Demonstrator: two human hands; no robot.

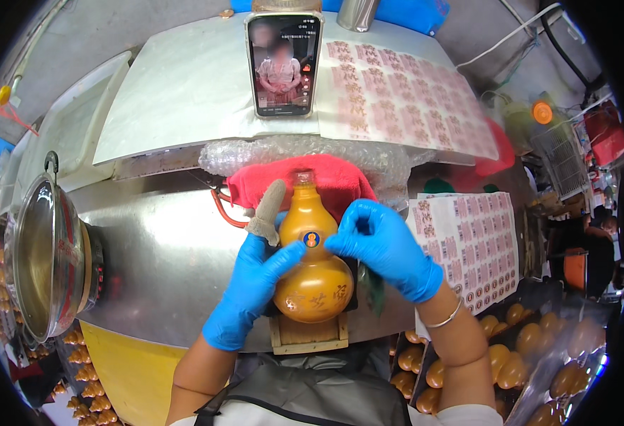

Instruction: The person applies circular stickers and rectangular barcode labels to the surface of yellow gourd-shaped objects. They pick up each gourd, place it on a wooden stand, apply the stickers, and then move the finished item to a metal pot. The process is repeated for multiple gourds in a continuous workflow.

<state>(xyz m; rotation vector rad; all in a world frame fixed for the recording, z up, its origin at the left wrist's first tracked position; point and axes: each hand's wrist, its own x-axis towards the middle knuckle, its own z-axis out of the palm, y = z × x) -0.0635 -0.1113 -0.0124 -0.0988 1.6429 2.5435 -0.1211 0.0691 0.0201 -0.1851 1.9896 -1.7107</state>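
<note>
An orange gourd-shaped bottle point(313, 273) lies on a small wooden stand point(309, 335), its neck resting against a red cloth point(326, 179). My left hand point(251, 284), in a blue glove with a grey sleeve over the index finger, holds the bottle's left side. My right hand point(383, 245), also blue-gloved, presses at the bottle's waist, where a small round blue and orange sticker point(312, 239) sits. A silver bangle circles my right wrist.
A phone point(283, 64) stands upright at the back on a white board. Pink sticker sheets point(404, 96) lie at the back right and to the right point(475, 245). A metal pot point(45, 259) stands on the left. Trays with several orange bottles point(525, 355) sit at lower right.
</note>
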